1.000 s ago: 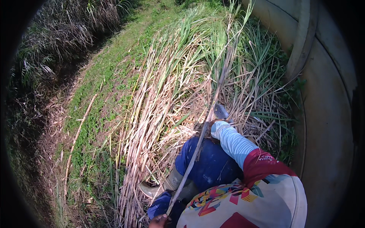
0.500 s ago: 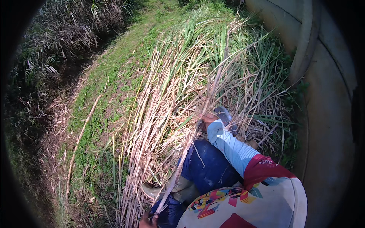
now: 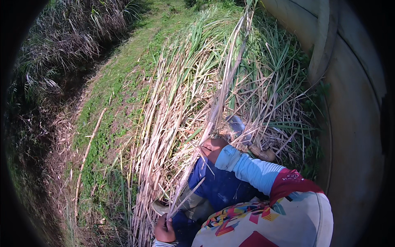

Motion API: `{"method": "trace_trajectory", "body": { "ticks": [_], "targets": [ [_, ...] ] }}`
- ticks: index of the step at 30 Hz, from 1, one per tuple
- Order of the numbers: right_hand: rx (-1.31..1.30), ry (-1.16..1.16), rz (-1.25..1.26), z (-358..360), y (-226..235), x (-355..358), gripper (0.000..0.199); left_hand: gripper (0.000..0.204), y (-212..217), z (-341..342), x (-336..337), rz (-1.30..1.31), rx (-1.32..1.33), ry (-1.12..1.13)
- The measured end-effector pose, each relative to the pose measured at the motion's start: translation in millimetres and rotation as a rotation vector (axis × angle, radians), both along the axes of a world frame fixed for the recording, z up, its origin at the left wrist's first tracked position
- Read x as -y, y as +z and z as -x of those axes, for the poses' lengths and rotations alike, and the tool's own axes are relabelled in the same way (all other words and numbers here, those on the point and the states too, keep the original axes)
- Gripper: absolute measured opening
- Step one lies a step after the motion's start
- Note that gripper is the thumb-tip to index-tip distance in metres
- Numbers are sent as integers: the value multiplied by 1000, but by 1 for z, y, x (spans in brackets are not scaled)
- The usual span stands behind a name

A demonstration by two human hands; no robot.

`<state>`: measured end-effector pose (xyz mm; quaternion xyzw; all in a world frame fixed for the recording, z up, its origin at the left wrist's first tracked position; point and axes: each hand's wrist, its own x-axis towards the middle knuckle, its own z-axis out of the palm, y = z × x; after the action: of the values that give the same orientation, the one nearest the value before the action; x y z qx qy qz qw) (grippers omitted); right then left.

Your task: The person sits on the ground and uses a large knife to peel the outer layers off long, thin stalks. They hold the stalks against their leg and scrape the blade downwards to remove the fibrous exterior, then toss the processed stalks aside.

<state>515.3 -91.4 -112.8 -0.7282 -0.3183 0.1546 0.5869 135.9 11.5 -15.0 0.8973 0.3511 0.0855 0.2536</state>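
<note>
A long dry stalk (image 3: 220,96) with papery leaves slants across the middle, its far end rising toward the top of the picture. My left hand (image 3: 164,230) is closed round its near end, low in the view beside my blue-trousered leg. Higher up, my right hand (image 3: 214,149) grips the same stalk just above my knee, knuckles toward me. Under the stalk spreads a thick heap of cut stalks (image 3: 158,140), straw-coloured near me and green-leaved farther off. A broad metal blade (image 3: 236,124) with a brown wooden-looking handle (image 3: 262,153) lies on the heap, right of my right hand.
Along the right side curves a large tan surface (image 3: 354,136) with a raised rib. One loose stalk (image 3: 88,152) lies on the green ground cover to the left. Tall dry grass (image 3: 78,37) stands at upper left. My boot (image 3: 195,203) rests beside the heap.
My right hand has come down and left along the stalk, nearer my knee, uncovering the blade and its handle. The left hand has risen slightly, and the stalk's far end shows higher.
</note>
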Motion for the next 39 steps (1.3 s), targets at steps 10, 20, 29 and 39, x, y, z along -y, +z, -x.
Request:
{"method": "trace_trajectory", "body": {
  "ticks": [10,20,29,39],
  "targets": [
    [828,-246,125,-119,103,72,38,36,8,24,-10,-54,-12,36],
    [1539,296,568,-221,150,68,34,38,24,33,-11,-39,-204,168],
    [1617,318,409,-194,128,58,26,41,36,60,-8,0,-176,117],
    [1128,21,550,-137,50,53,24,40,-5,91,15,-93,-299,193]
  ]
}}
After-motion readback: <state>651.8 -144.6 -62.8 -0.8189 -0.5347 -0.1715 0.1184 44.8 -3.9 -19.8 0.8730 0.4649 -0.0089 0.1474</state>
